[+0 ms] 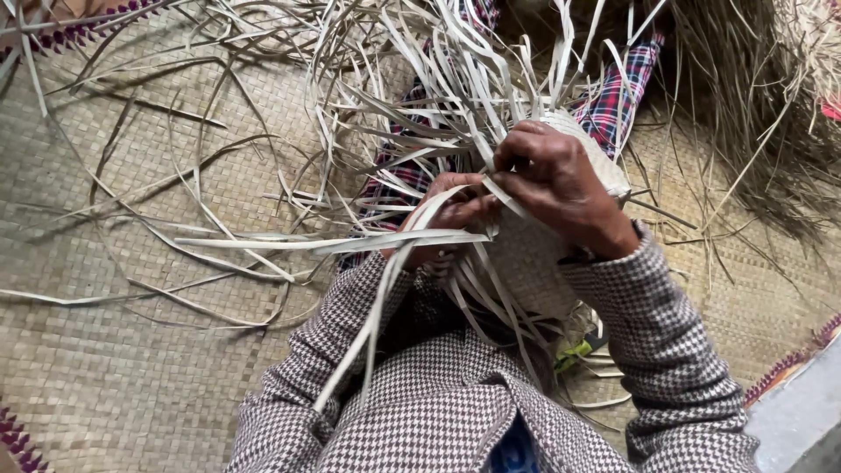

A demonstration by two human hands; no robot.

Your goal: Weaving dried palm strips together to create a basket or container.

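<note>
A half-woven basket of pale flat leaf strips (534, 254) rests on my lap, with many loose strip ends (420, 96) fanning up and to the left. My right hand (556, 184) grips the woven rim and pinches a strip against it. My left hand (447, 219) sits just left of it, partly hidden by strips, fingers closed on a strip that runs out to the left (333, 243). Both arms wear houndstooth sleeves (666, 350).
A woven straw mat (131, 368) covers the floor, with a purple patterned edge (788, 363) at lower right. Plaid cloth (618, 88) covers my legs. A pile of dry fibres (771, 114) lies at upper right. Something green (574, 352) lies under the basket.
</note>
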